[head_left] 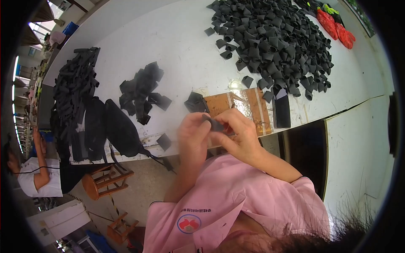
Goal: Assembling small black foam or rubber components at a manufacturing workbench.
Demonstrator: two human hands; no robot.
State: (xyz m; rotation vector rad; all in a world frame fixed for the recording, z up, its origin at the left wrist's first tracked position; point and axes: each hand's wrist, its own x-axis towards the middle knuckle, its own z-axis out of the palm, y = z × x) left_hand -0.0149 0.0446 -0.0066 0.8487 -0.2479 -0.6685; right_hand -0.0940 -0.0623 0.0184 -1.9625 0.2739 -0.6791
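Both hands, left hand [192,135] and right hand [240,135], pinch one small black fabric piece [215,125] at the white table [177,46] edge. Large heap of curled black pieces [274,42] lies unprocessed; smaller flat stack [141,90] appears done.

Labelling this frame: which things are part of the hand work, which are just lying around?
In the work:
left hand and right hand, both pinching a small black piece
big heap of black pieces
smaller flat black pile
stacked black strips

Lying about:
black pouch
dark phone
red gloves
wooden stool
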